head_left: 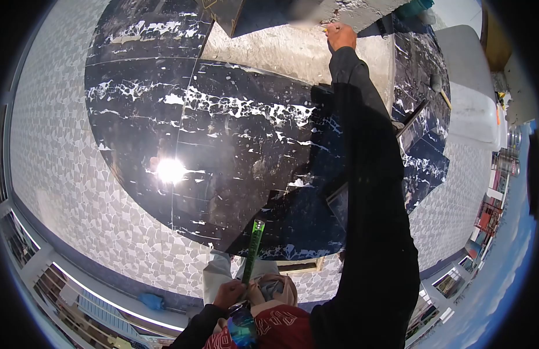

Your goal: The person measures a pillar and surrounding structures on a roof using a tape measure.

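My left hand (pixel 228 295) is low in the view near my lap, with its fingers closed around a tape measure. The tape's green blade (pixel 255 247) sticks up from the hand, its end over the near edge of the black tiles (pixel 234 157). My right arm stretches far forward across the tiles. At its end my right hand (pixel 341 37) is closed beside the bare concrete strip (pixel 298 49), near a rough, pale mortar-covered edge (pixel 362 10). A small yellowish tip shows at its fingers; what it belongs to is too small to make out.
A mallet (pixel 436 82) with a wooden handle lies on the tiles at right, near a dark bar (pixel 413 118) and a cut tile piece (pixel 425 166). Stone-patterned floor (pixel 60 128) surrounds the rounded tiled area. A dark panel (pixel 260 14) stands at the far edge.
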The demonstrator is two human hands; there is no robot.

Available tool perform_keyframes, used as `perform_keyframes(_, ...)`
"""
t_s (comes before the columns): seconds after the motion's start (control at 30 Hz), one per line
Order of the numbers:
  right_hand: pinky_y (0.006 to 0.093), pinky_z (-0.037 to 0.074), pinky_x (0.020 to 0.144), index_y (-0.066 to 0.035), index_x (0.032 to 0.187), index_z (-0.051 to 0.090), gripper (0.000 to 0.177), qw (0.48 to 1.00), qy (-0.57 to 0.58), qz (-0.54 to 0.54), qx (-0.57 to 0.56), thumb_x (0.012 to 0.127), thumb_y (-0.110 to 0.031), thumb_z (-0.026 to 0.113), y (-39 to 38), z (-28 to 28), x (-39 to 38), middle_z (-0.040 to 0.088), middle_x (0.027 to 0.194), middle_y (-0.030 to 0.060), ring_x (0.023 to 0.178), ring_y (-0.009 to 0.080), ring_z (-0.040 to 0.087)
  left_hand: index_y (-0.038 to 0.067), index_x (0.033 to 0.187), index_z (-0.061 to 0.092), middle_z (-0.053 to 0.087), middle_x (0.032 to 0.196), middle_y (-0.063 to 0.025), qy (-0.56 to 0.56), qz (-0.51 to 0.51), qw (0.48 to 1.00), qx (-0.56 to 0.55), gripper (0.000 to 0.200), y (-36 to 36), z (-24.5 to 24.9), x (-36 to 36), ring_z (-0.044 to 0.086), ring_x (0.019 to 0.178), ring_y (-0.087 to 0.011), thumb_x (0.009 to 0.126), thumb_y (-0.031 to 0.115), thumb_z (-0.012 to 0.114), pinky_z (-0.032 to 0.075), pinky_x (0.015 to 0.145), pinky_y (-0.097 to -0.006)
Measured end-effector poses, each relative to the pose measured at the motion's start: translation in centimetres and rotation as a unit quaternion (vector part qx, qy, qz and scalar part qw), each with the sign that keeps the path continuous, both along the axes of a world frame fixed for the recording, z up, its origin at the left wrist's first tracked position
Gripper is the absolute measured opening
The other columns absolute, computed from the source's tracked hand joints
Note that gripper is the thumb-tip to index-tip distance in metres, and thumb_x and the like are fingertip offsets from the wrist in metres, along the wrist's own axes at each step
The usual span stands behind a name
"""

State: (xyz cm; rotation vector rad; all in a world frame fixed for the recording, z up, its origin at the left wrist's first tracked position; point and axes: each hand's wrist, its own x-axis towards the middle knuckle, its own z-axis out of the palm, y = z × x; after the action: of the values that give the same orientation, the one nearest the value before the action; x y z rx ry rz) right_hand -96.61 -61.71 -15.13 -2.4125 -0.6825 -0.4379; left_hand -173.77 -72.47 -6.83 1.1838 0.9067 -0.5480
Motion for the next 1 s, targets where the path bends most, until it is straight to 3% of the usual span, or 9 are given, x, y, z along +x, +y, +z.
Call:
perform_keyframes(0.13,0.0259,0.051,0.063,-0.003,0.085,0.071,0.024,0.994,0.101,-0.042,0.013,0.082,-0.025,0.063,-2.0,0.4,1.1,0.068,0.069,0.0058,0.061,0.0130,0.065,-0.001,0.084,0.063,0.054,0.066,-0.0026,0.022,0.001,1.000,0.003,0.019,0.0,0.1,-0.3,0.049,0.063,-0.0074,0.085,0.017,0.059,0.040,0.056,-0.0266)
perform_keyframes(0.3,0.0223,0.050,0.062,0.001,0.087,0.069,0.021,0.980,0.178,0.007,0.091,0.085,-0.019,0.061,-1.1,0.9,-0.2,0.068,0.071,0.0055,0.063,0.0098,0.064,-0.002,0.084,0.063,0.054,0.065,-0.0021,0.016,0.007,1.000,0.001,0.019,-0.2,0.1,-0.1,0.048,0.062,-0.0073,0.085,0.017,0.059,0.039,0.055,-0.0268)
perform_keyframes(0.37,0.0341,0.051,0.069,-0.008,0.082,0.071,0.022,0.980,0.168,0.008,0.107,0.077,-0.028,0.063,-1.1,0.1,0.4,0.069,0.072,0.0091,0.069,0.0233,0.067,-0.002,0.084,0.063,0.054,0.066,-0.0021,0.011,0.006,1.000,0.002,0.019,-0.1,-0.1,-0.1,0.048,0.063,-0.0074,0.085,0.017,0.059,0.039,0.056,-0.0269)
perform_keyframes(0.57,0.0395,0.050,0.074,-0.012,0.085,0.071,0.020,0.998,0.059,0.030,0.007,0.078,-0.028,0.062,-1.0,1.3,-1.3,0.067,0.080,0.0163,0.078,0.0351,0.063,-0.002,0.083,0.063,0.055,0.068,-0.0024,0.031,0.015,0.999,-0.012,0.019,-0.1,0.7,0.3,0.049,0.065,-0.0075,0.085,0.017,0.058,0.040,0.058,-0.0272)
perform_keyframes(0.7,0.0403,0.050,0.074,-0.010,0.086,0.070,0.021,0.999,0.022,0.025,-0.027,0.078,-0.028,0.062,-0.4,2.1,-2.7,0.066,0.080,0.0175,0.080,0.0352,0.063,-0.002,0.083,0.063,0.055,0.069,-0.0028,0.014,0.002,1.000,-0.011,0.020,-0.3,-0.2,-0.2,0.049,0.065,-0.0078,0.085,0.018,0.058,0.040,0.058,-0.0274)
perform_keyframes(0.8,0.0401,0.050,0.075,-0.008,0.086,0.070,0.021,0.993,-0.022,0.094,-0.070,0.079,-0.026,0.062,-0.4,2.0,-2.5,0.067,0.080,0.0166,0.080,0.0340,0.064,-0.002,0.083,0.063,0.056,0.069,-0.0031,0.027,-0.012,0.999,-0.013,0.021,-0.1,0.2,0.4,0.049,0.065,-0.0079,0.085,0.019,0.058,0.040,0.059,-0.0274)
perform_keyframes(0.87,0.0397,0.050,0.075,-0.008,0.087,0.070,0.022,0.992,0.110,0.060,0.012,0.079,-0.027,0.062,-1.1,1.5,-2.0,0.067,0.079,0.0153,0.080,0.0329,0.064,-0.002,0.084,0.063,0.055,0.069,-0.0029,0.029,-0.002,0.999,-0.019,0.021,-0.2,0.2,0.2,0.049,0.066,-0.0077,0.085,0.019,0.058,0.040,0.059,-0.0272)
perform_keyframes(0.97,0.0386,0.050,0.075,-0.008,0.087,0.070,0.021,0.982,0.155,0.034,0.103,0.080,-0.025,0.062,-1.9,1.4,-1.5,0.068,0.078,0.0136,0.079,0.0314,0.065,-0.002,0.084,0.063,0.055,0.068,-0.0026,0.009,-0.004,1.000,-0.004,0.021,-0.4,-0.4,-0.4,0.049,0.066,-0.0073,0.086,0.019,0.058,0.040,0.058,-0.0268)
perform_keyframes(1.0,0.0375,0.050,0.074,-0.008,0.087,0.069,0.019,0.985,0.144,0.025,0.086,0.080,-0.023,0.062,-2.0,1.4,-1.5,0.067,0.076,0.0138,0.078,0.0308,0.065,-0.002,0.084,0.063,0.055,0.068,-0.0026,0.009,-0.006,1.000,-0.001,0.021,-0.4,-0.6,-0.6,0.049,0.066,-0.0073,0.086,0.019,0.058,0.040,0.058,-0.0268)
